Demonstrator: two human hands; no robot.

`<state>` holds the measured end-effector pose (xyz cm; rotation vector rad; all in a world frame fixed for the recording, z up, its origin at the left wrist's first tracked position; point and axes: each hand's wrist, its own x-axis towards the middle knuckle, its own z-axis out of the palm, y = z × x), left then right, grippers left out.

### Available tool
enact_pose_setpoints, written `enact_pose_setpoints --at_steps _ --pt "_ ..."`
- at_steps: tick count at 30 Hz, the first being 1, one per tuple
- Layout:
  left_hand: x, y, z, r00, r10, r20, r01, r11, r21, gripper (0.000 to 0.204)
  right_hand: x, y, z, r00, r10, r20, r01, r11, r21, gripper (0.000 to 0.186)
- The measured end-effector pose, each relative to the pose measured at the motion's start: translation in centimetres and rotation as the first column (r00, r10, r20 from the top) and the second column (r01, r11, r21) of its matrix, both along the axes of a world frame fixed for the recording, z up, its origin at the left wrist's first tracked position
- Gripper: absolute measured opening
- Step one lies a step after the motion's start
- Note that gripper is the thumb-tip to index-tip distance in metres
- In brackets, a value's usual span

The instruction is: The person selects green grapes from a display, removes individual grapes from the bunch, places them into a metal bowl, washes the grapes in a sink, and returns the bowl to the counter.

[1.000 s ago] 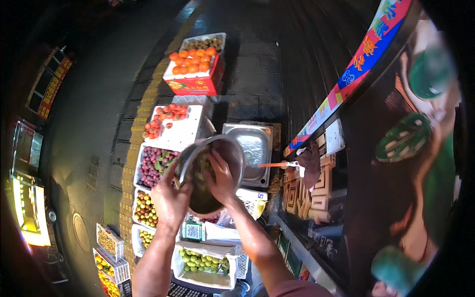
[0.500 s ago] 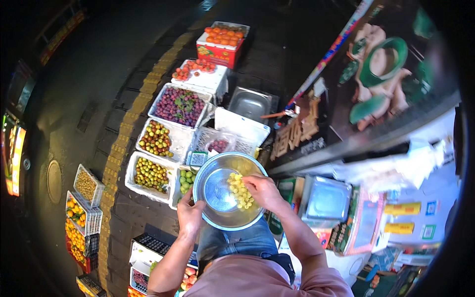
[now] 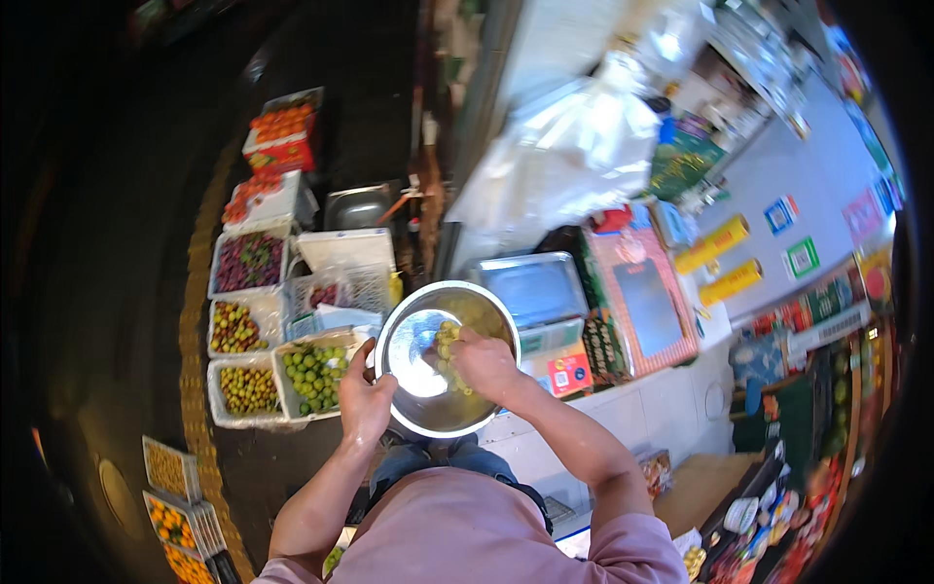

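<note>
My left hand grips the left rim of a round metal bowl, its thumb over the edge. The bowl is held in front of my body. Inside it, my right hand is closed on a bunch of yellow-green grapes. The bunch hangs along the bowl's inner wall, with its lower part partly hidden by the hand. Light glints brightly off the bowl's bottom.
Crates of green fruit, jujubes and purple fruit stand at the left. A scale with a metal tray is just right of the bowl. White plastic bags hang beyond it, near a counter with yellow boxes.
The view has swung toward the right, so the fruit crates sit farther left and more of the stall shows. Both hands keep their hold, and the grapes stay inside the bowl.
</note>
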<state>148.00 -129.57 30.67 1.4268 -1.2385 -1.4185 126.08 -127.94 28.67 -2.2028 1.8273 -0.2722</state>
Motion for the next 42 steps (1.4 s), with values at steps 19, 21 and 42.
enact_pose_setpoints --at_steps 19,21,42 --pt "-38.4 13.9 -1.1 0.601 -0.799 -0.013 0.795 0.600 -0.089 0.058 -25.9 32.6 0.5 -0.341 -0.516 0.786 0.747 0.360 0.560 0.019" --pt "-41.0 16.0 -2.6 0.530 -0.847 0.047 0.847 0.526 -0.075 0.055 -27.0 35.0 -0.4 -0.285 -0.571 0.769 0.818 0.273 0.506 0.017" --pt "-86.7 44.8 -12.1 0.112 -0.991 0.079 0.972 0.126 0.200 0.035 -62.9 63.7 -8.9 -0.572 -0.374 0.730 0.674 0.294 0.678 0.016"
